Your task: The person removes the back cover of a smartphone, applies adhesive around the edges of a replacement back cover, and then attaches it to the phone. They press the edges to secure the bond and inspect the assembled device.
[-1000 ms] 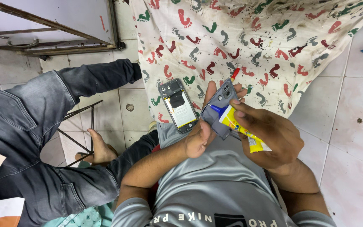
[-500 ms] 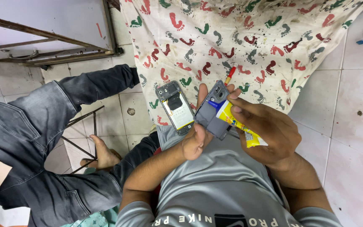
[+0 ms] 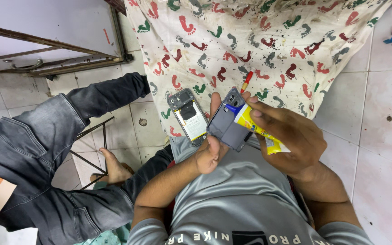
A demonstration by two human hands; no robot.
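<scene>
Head view, nearest the camera, shows the person's grey shirt (image 3: 232,208) and two bare forearms rising from it. Just beyond, the left hand (image 3: 209,152) grips the lower edge of a grey phone back cover (image 3: 227,124), its fingers (image 3: 215,102) closed behind the panel, thumb in front. The cover's long axis runs diagonally, lower right to upper left, inner face toward the camera. The right hand (image 3: 291,140) is closed around a yellow glue tube (image 3: 257,129), whose blue nozzle touches the cover near its upper end, so the tube lies to the right of the cover and points left into it. Beside the cover on the left, an opened phone body (image 3: 188,115) rests on a footprint-patterned cloth (image 3: 259,41), close to the left hand. Farther up the cloth lies one red-tipped tool (image 3: 247,81). On the left, another person's leg in grey jeans (image 3: 46,149) and a bare foot (image 3: 114,168) rest on the tiled floor (image 3: 382,113). One cover, one tube, one phone body.
</scene>
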